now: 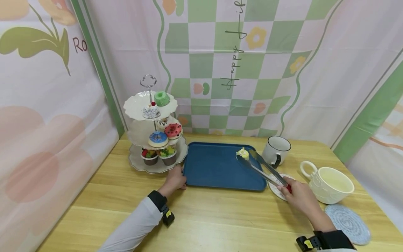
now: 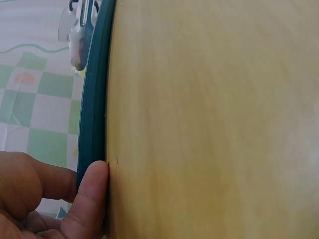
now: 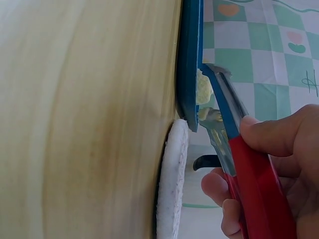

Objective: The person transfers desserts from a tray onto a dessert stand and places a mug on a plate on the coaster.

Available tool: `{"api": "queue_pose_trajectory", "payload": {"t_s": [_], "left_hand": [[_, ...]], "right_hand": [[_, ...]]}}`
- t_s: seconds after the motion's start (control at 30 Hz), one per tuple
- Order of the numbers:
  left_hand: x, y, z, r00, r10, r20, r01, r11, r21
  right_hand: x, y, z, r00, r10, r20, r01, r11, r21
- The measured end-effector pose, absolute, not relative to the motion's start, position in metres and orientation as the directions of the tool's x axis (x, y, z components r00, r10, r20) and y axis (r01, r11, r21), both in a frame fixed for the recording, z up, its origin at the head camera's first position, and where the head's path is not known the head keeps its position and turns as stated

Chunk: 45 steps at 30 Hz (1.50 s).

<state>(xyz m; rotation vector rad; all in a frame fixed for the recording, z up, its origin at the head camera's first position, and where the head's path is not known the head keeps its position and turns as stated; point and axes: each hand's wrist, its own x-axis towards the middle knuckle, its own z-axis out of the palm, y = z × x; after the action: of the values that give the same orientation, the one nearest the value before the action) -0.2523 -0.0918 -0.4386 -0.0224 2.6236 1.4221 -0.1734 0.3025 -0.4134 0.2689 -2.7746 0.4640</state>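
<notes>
Lower right: right hand [image 1: 300, 196], fingers gripping tongs [image 3: 259, 189]; tips flank yellow pastry [image 1: 242, 152] on blue tray [image 1: 211, 168], centre. Left hand [image 1: 175, 179]: fingers pinch tray's left edge.

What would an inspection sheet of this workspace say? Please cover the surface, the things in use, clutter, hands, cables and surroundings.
Surface: table, light wood grain.
Things in use: blue tray, lying on the table; tongs, tips around a small yellow treat at the tray's right end; whether they touch it is unclear.
Clutter: tiered stand with pastries left of the tray; white mug, cream cup, white coaster and grey-blue mat toward the right.
Hands: left hand grips the tray's edge; right hand holds the tongs.
Cables: nothing seen.
Surroundings: printed fabric behind the table, partly green-and-white checks.
</notes>
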Motion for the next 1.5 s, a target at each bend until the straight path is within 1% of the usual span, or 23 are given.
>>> {"api": "queue_pose_trajectory", "payload": {"t_s": [0.2, 0.87, 1.07, 1.2, 1.5], "left_hand": [[-0.2527, -0.0919, -0.4390, -0.988, 0.060, -0.143, -0.087, 0.546, 0.833], [-0.2521, -0.0933, -0.4377, -0.987, 0.071, -0.141, -0.077, 0.561, 0.824], [-0.2527, -0.0928, -0.4388, -0.987, 0.062, -0.145, -0.086, 0.557, 0.826], [-0.2531, -0.0923, -0.4390, -0.988, 0.059, -0.144, -0.087, 0.558, 0.825], [-0.2528, -0.0919, -0.4397, -0.989, 0.066, -0.136, -0.076, 0.559, 0.826]], "right_hand": [[-0.1731, 0.3015, -0.4139, -0.943, -0.138, 0.303, -0.226, 0.933, -0.280], [-0.1732, 0.3021, -0.4213, -0.938, -0.123, 0.325, -0.214, 0.941, -0.263], [-0.1707, 0.2995, -0.4183, -0.937, -0.107, 0.333, -0.211, 0.932, -0.294], [-0.1701, 0.2969, -0.4148, -0.927, -0.103, 0.360, -0.224, 0.923, -0.313], [-0.1724, 0.2943, -0.4133, -0.881, -0.138, 0.452, -0.292, 0.911, -0.292]]}}
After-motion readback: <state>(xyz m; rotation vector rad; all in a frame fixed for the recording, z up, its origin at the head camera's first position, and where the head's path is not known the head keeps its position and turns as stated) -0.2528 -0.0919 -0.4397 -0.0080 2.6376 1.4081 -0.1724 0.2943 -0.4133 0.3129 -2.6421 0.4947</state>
